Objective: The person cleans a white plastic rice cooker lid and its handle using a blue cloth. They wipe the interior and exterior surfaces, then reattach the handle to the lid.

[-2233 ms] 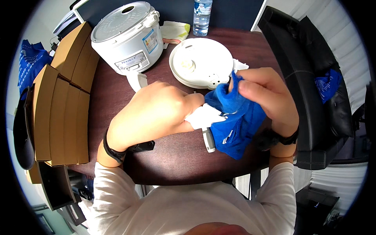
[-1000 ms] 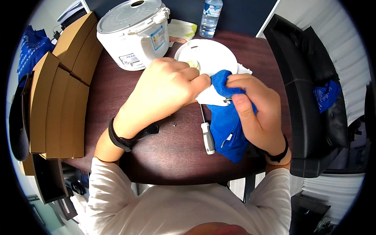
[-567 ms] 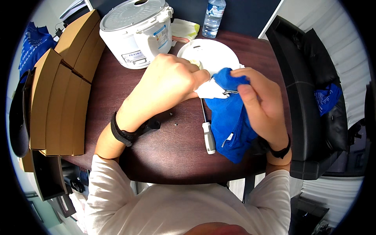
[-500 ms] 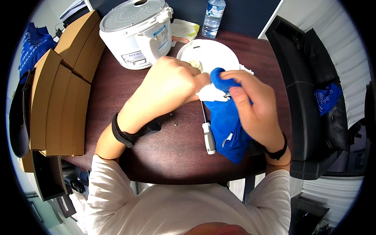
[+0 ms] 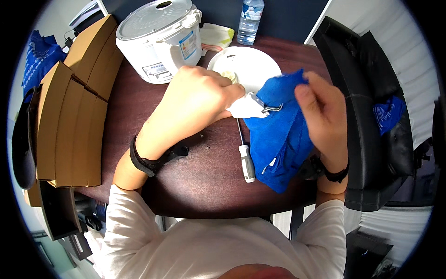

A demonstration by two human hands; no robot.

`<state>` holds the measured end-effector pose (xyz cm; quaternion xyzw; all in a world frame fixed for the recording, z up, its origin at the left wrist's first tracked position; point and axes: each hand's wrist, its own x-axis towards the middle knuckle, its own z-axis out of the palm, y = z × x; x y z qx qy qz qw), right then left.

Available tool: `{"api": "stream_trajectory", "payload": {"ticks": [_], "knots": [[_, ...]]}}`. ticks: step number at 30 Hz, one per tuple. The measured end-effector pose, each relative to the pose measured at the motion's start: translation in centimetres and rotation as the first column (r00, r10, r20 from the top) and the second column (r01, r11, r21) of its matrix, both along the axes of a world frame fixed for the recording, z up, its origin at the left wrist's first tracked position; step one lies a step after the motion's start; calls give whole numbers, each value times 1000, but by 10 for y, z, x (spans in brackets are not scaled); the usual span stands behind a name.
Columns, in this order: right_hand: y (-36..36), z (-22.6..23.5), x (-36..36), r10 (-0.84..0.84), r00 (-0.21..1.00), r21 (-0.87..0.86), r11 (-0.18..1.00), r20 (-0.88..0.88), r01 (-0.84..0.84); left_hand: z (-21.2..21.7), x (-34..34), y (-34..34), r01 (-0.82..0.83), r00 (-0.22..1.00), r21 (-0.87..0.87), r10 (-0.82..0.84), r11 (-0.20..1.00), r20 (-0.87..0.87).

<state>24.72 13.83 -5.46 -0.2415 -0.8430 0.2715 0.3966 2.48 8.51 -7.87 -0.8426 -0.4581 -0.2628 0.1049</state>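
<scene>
My left hand (image 5: 200,95) grips a small white plastic part (image 5: 246,108) with a bent metal piece (image 5: 274,109) sticking out of its right end. On the right, my right hand (image 5: 323,116) pinches the upper corner of a blue cloth (image 5: 281,139) between thumb and fingers. The cloth hangs beside and behind the metal piece, its lower end on the table. A screwdriver (image 5: 247,162) with a grey-and-white handle lies left of the cloth. Behind both hands sits a round white disc-shaped part (image 5: 258,60) with a pale round piece (image 5: 228,75) at its left.
A white rice cooker body (image 5: 153,44) stands at the back left of the dark table (image 5: 200,186). Near it are a folded towel (image 5: 217,36) and a water bottle (image 5: 251,23). Cardboard boxes (image 5: 69,130) line the left side. Tiny metal bits (image 5: 207,147) lie in front of my left hand.
My right hand has moved right and pulled the cloth's corner away from the white part, uncovering the bent metal piece. My left hand stays almost in place, still holding the part.
</scene>
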Motion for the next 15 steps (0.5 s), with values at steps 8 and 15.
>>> {"api": "stream_trajectory", "payload": {"ticks": [8,15], "knots": [[-17,-17,-18,-92,995,40,995,36,90,-8,4,4,-15,997,13,16,1000,-73],[-10,-7,-7,110,988,118,985,104,-122,0,-2,1,-1,1000,-44,0,999,-26]]}}
